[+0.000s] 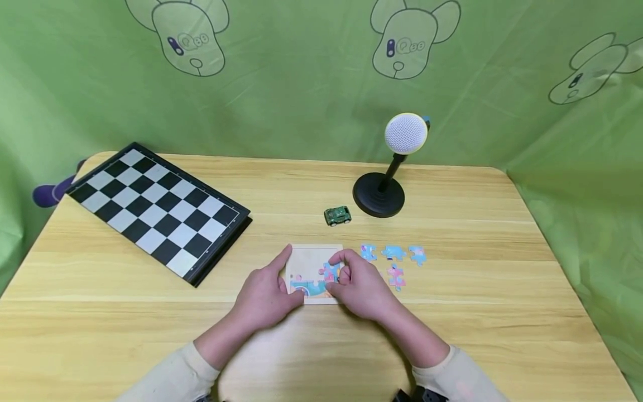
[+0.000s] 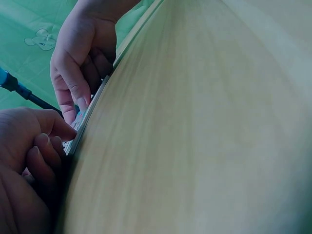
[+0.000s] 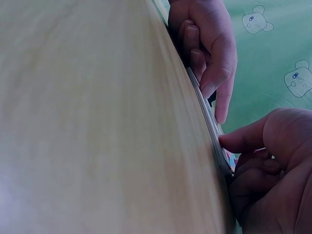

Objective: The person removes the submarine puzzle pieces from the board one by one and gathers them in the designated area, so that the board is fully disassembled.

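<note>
A small jigsaw puzzle tray (image 1: 313,255) lies on the table, its lower part filled with joined pieces of a blue picture. My left hand (image 1: 265,293) holds the tray by its left side, index finger up along the edge and thumb at the front rim. Above the joined pieces, my right hand (image 1: 364,286) pinches a blue and pink puzzle piece (image 1: 329,271) between thumb and index finger, at the tray's right side. In the left wrist view the left hand (image 2: 29,165) shows curled fingers beside the tray. The right hand (image 3: 273,165) has its thumb at the tray's rim in the right wrist view.
Several loose puzzle pieces (image 1: 394,252) lie right of the tray. Behind it stand a green toy car (image 1: 337,215) and a toy microphone (image 1: 406,134) on a black base. A folding chessboard (image 1: 161,209) occupies the table's left. Green cloth (image 1: 301,100) hangs behind.
</note>
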Tool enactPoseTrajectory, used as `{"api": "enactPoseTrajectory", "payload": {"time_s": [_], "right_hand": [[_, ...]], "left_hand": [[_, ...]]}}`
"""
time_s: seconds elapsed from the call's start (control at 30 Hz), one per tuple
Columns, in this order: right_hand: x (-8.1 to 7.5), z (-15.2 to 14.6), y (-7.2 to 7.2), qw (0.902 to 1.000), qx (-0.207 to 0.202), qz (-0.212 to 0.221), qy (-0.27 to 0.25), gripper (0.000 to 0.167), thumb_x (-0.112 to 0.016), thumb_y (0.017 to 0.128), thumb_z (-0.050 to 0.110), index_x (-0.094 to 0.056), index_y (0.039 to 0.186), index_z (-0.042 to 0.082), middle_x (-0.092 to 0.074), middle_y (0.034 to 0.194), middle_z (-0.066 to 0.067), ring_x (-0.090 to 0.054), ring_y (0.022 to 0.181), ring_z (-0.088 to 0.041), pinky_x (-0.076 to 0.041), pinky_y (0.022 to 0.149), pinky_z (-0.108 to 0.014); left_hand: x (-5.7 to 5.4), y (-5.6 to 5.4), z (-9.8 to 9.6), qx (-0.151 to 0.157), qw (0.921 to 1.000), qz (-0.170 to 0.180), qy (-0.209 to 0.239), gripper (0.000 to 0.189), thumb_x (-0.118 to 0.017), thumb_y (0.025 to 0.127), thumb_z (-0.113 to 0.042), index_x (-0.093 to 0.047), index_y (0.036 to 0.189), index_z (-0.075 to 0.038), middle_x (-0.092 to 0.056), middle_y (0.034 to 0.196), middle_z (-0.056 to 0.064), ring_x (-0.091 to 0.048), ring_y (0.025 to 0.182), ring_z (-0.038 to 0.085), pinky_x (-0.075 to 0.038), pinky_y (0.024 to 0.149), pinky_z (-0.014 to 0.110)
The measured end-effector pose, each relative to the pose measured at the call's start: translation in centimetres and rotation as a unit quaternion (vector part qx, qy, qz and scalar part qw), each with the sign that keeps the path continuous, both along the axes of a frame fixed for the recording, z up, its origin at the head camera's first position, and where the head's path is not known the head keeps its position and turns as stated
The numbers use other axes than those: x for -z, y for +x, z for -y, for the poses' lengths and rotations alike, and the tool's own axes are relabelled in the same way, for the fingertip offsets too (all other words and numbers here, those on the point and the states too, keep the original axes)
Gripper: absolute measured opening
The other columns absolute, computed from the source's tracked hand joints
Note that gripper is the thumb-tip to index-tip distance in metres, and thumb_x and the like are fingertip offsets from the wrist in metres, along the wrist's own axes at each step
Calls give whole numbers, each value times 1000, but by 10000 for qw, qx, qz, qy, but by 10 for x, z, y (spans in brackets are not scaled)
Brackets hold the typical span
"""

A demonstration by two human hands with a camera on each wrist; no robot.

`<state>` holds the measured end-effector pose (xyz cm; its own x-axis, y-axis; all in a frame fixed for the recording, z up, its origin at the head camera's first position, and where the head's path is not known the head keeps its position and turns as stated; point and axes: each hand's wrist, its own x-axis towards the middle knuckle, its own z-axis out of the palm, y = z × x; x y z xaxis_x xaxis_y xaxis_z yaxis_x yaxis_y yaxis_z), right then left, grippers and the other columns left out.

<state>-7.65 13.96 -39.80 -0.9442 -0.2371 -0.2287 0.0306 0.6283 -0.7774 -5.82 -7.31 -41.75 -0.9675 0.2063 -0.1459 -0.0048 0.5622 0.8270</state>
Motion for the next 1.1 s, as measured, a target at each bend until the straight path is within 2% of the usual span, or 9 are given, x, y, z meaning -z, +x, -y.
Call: {"api": "enactPoseTrajectory", "payload": {"time_s": [0.27, 0.57, 0.83, 1.1], "right_hand": [[1, 0, -1, 10000, -83, -23, -35, 32, -75, 86, 5, -57, 112, 10, -48, 63, -1, -44, 53, -15, -41, 59, -34], [-1, -1, 0, 9984, -396, -344, -219, 29, -76, 84, 3, -64, 108, 15, -42, 58, 3, -40, 51, -12, -38, 58, -31], [-10, -5, -1, 9996, -220, -117, -149, 36, -79, 85, 9, -63, 117, 9, -46, 61, -1, -44, 51, -16, -39, 55, -31], [-9, -8, -3, 9987, -410, 22, 296, 32, -80, 84, 11, -63, 111, 11, -49, 61, -1, -46, 51, -15, -41, 56, -32]], "left_hand": [[0, 0, 1, -28, 10000, -4, -26, 95, -81, 76, -19, -32, 156, -6, -51, 52, -3, -48, 43, 13, -36, 41, 31], [2, 0, 2, -27, 9999, -83, -64, 93, -81, 76, -20, -34, 156, -6, -51, 52, -4, -48, 43, 12, -36, 42, 31], [3, 0, 1, 6, 9999, -110, -129, 94, -80, 76, -22, -34, 156, -6, -52, 54, -5, -49, 44, 12, -38, 43, 32], [3, 0, 1, 2, 9999, -76, -116, 94, -80, 76, -21, -34, 156, -7, -52, 54, -5, -50, 45, 12, -39, 44, 32]]}}
